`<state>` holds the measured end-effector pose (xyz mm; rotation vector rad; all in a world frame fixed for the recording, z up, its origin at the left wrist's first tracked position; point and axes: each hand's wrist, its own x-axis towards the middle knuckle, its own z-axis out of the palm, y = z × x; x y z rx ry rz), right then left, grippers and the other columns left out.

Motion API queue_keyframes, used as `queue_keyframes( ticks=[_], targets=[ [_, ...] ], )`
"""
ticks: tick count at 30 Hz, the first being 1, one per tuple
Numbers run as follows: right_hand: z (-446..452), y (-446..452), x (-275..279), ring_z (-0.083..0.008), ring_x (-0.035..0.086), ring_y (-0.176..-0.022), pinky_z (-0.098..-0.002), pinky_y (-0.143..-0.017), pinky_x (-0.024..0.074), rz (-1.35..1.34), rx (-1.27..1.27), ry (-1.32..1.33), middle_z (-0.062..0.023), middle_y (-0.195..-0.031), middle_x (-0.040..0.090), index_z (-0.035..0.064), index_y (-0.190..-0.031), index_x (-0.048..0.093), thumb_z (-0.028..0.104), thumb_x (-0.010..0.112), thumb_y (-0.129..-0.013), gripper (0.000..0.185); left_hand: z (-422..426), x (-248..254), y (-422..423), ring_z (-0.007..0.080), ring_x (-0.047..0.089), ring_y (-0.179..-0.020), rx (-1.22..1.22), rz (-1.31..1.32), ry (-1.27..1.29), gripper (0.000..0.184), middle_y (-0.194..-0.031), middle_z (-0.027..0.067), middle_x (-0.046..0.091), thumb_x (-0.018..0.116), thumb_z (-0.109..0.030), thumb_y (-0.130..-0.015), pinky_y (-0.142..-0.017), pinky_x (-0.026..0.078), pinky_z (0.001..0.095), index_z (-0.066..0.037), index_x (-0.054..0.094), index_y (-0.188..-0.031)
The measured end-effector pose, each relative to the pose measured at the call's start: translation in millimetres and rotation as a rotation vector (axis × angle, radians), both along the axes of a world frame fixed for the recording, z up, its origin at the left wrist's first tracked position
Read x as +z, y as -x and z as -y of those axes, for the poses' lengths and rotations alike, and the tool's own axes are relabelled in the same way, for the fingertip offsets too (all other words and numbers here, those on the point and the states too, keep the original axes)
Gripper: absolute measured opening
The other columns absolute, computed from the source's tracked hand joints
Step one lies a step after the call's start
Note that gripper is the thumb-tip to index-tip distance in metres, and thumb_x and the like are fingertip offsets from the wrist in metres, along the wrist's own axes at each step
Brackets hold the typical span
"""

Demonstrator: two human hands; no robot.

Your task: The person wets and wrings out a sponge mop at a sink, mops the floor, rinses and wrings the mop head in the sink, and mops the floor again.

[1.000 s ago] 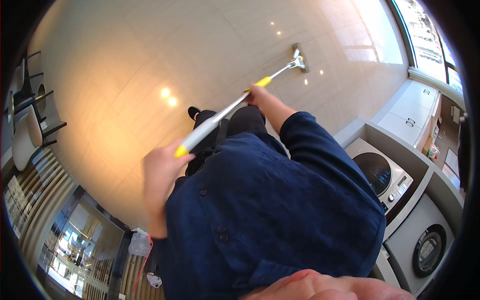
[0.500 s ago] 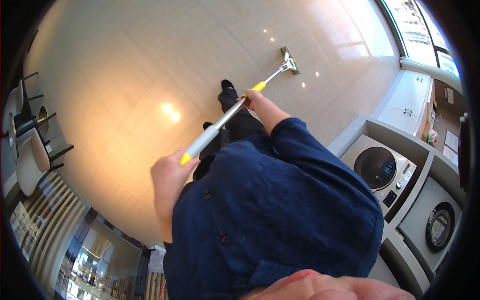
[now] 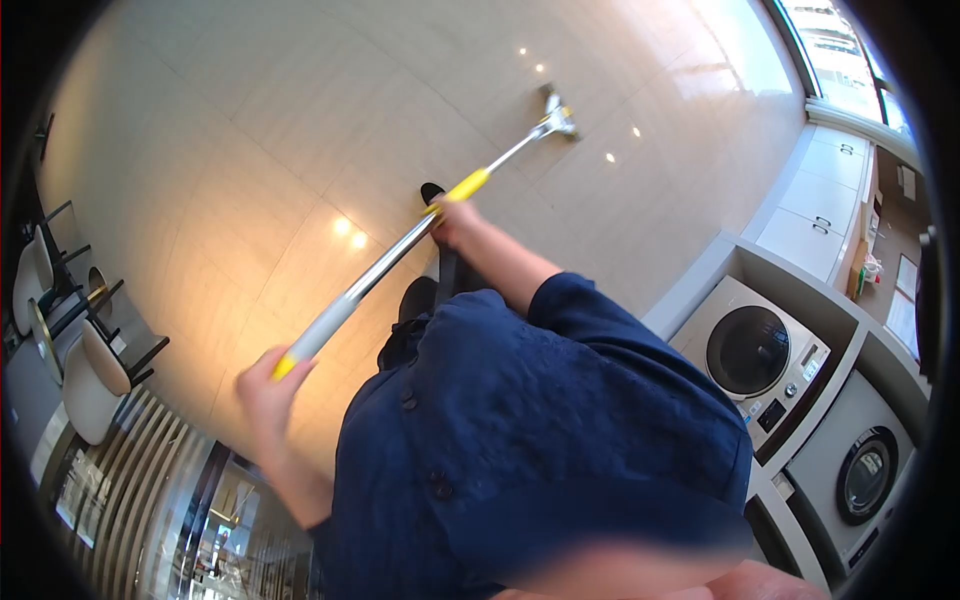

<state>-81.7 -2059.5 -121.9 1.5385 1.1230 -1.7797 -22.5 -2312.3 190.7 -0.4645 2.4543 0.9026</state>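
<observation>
My left hand (image 3: 268,385) is closed round the yellow top end of a long mop handle (image 3: 375,268), at the lower left. Farther along, my right hand (image 3: 455,220) grips the handle just below its yellow middle sleeve. The handle slants up and right to the mop head (image 3: 560,115), which rests on the tiled floor (image 3: 330,110). The mop head is slightly blurred, and its underside is hidden. One black shoe (image 3: 431,192) shows beside my right hand.
Chairs (image 3: 92,385) stand at the left beside a slatted surface (image 3: 140,470). Two front-loading machines (image 3: 748,350) sit in a grey surround at the right. White cabinets (image 3: 810,210) and a window (image 3: 835,50) are at the upper right.
Both hands have moved left with the handle, my left hand also lower in view. The mop head has shifted left and turned a little. My feet have changed position.
</observation>
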Motion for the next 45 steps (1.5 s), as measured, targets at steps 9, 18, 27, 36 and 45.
queue_keyframes(
  ticks=[9, 18, 27, 36, 45],
  targets=[
    [-148, 103, -41, -0.0281, 0.057, -0.061, -0.0414, -0.053, 0.0501, -0.053, -0.024, -0.076, -0.0174, -0.075, 0.051, -0.0016, -0.101, 0.025, 0.022, 0.038, -0.082, 0.033, -125, -39, 104, 0.0284, 0.052, -0.052, -0.449, 0.094, 0.078, 0.038, -0.056, 0.0134, 0.052, 0.062, -0.032, -0.064, -0.047, 0.039, 0.0339, -0.008, 0.055, -0.093],
    [127, 32, 118, -0.0237, 0.057, -0.063, -0.035, -0.05, 0.0507, 0.084, 0.338, 0.635, -0.0131, -0.077, 0.053, -0.0018, -0.09, 0.041, 0.022, 0.051, -0.076, 0.029, 74, 137, 16, 0.0125, 0.052, -0.061, 0.325, 0.296, 0.356, 0.036, -0.067, 0.0081, 0.057, 0.064, -0.008, -0.058, -0.058, 0.042, 0.0253, 0.006, 0.056, -0.091],
    [16, 126, -13, -0.0231, 0.057, -0.058, -0.0356, -0.049, 0.0509, -0.01, 0.123, -0.078, -0.0115, -0.069, 0.05, -0.0015, -0.089, 0.038, 0.013, 0.049, -0.074, 0.023, -5, -5, 101, 0.0202, 0.051, -0.049, -0.037, 0.25, 0.21, 0.03, -0.054, 0.0125, 0.051, 0.064, -0.028, -0.064, -0.049, 0.039, 0.0284, -0.005, 0.059, -0.082],
    [190, 80, -3, -0.0277, 0.056, -0.073, -0.0407, -0.058, 0.0474, 0.162, 0.346, 0.484, -0.014, -0.082, 0.054, 0.0053, -0.098, 0.039, 0.028, 0.049, -0.078, 0.032, 140, 68, 66, 0.0201, 0.055, -0.059, 0.04, 0.27, 0.305, 0.035, -0.069, 0.0168, 0.057, 0.065, -0.019, -0.063, -0.057, 0.042, 0.0281, -0.001, 0.056, -0.092],
    [225, 127, 24, -0.0219, 0.057, -0.055, -0.0332, -0.044, 0.0476, 0.008, 0.038, 0.152, -0.0115, -0.071, 0.055, 0.0003, -0.09, 0.043, 0.018, 0.052, -0.075, 0.025, 205, 27, 102, 0.0115, 0.051, -0.063, 0.104, 0.107, 0.09, 0.034, -0.068, 0.0087, 0.057, 0.067, -0.009, -0.059, -0.06, 0.041, 0.0236, 0.005, 0.056, -0.088]
  ],
)
